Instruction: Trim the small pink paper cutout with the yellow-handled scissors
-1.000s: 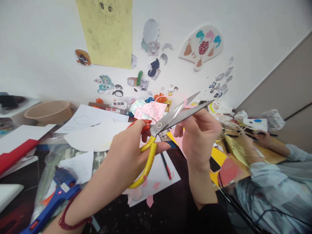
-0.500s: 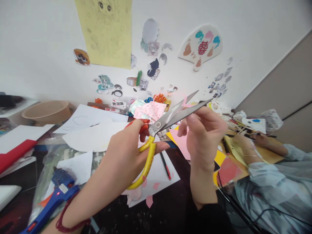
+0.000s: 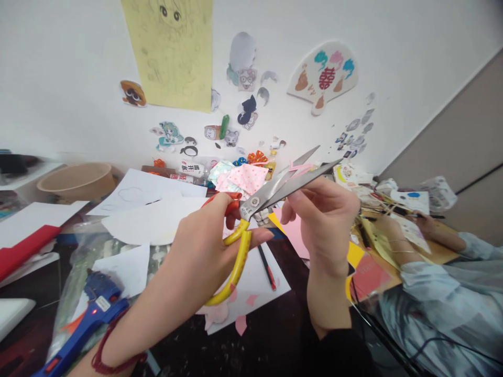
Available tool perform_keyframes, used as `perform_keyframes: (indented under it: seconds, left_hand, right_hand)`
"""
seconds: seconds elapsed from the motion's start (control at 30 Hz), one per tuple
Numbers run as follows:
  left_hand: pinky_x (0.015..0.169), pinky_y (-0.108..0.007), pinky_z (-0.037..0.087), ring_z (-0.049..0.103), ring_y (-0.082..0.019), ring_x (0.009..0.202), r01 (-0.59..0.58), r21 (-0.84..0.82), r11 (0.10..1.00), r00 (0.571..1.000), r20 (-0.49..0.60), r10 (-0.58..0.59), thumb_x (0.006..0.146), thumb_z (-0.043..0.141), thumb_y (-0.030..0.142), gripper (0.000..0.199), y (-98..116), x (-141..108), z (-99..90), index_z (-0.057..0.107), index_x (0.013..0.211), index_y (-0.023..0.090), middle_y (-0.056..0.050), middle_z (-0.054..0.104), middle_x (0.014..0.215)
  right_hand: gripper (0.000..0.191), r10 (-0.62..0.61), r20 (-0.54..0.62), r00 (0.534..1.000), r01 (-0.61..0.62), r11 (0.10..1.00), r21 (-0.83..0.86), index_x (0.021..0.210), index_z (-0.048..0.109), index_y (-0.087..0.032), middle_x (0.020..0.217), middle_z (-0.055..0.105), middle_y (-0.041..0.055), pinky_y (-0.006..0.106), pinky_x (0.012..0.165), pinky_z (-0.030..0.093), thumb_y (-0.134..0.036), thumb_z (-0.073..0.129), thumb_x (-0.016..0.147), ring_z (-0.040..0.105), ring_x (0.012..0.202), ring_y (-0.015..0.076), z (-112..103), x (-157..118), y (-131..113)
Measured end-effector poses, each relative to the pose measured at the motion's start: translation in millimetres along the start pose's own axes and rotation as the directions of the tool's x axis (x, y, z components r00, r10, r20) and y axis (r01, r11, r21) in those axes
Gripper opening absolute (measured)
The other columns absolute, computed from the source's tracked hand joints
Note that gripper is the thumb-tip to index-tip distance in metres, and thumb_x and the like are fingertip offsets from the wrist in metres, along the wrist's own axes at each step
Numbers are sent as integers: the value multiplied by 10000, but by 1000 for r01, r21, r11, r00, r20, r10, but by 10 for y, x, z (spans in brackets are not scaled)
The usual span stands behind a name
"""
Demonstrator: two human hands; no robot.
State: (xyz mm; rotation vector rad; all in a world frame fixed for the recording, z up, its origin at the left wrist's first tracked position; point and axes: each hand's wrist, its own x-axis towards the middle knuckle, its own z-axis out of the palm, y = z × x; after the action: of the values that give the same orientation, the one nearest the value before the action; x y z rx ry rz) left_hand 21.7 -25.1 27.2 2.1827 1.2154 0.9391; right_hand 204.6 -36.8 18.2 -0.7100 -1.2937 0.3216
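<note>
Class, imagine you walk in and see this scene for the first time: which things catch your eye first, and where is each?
At the centre, the left hand grips yellow-handled scissors, blades parted around a small pink paper piece held up by the right hand. A blue glue gun lies at the lower left of the table. On the wall above hangs a yellow sketch poster.

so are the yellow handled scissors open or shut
Open, slightly: the two steel blades of the yellow-handled scissors part toward their tips, with a thin pink paper strip between them, held by the right hand.
</note>
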Motion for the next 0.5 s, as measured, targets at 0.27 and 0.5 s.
perform_keyframes:
  seconds: [0.27, 0.5]
  left_hand:
    - [527, -279, 293, 333, -124, 528, 4, -9, 1000, 1000, 11, -4, 788, 635, 540, 379, -4, -10, 25, 413, 753, 235, 70, 417, 625]
    - [535, -284, 304, 342, -127, 532, 22, 1, 1000, 1000, 22, -22, 781, 628, 552, 379, -6, 2, 22, 423, 759, 233, 63, 439, 639]
  right_hand:
    - [120, -29, -16, 999, 29, 1000, -6, 803, 782, -254, 634, 675, -56, 213, 364, 436, -145, 736, 784, 564, 413, 68, 0, -5, -4]
    - [86, -34, -30, 999, 33, 999, -23, 782, 768, -240, 636, 683, -53, 219, 358, 425, -161, 735, 774, 561, 405, 72, -1, -6, -16]
